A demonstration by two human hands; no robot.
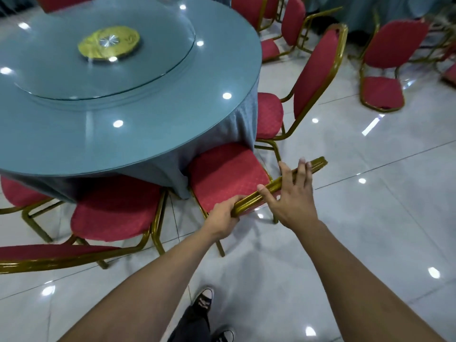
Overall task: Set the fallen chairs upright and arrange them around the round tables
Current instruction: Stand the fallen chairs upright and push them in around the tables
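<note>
A person is standing at the round table (172,134), which is draped in a blue cloth and carrying a glass turntable (138,58) with a gold hub (108,43) at its centre. The chair (227,176) under attention is standing upright with its red seat pushed partly beneath the hanging cloth, its gold top rail (274,185) running diagonally across the foreground. The left hand (222,218) is gripping the lower left end of that rail, fingers curling over the top of it and thumb lying underneath. The right hand (293,196) is resting further along the same rail with its fingers (302,169) straight and spread, the rail passing beneath the palm and fingers, the thumb reaching out along the near side; the far end of the rail is projecting beyond the fingertips. A second chair (116,208) is standing just beside it on the left, seat also partly under the cloth, and a third chair (311,77) is standing upright on the right against the table edge. Further chairs (385,67) are standing in the background, well apart from the table. The floor (370,218) is glossy pale tile reflecting ceiling lights. A dark trouser leg and black sneakers (204,299) are showing between the forearms.
</note>
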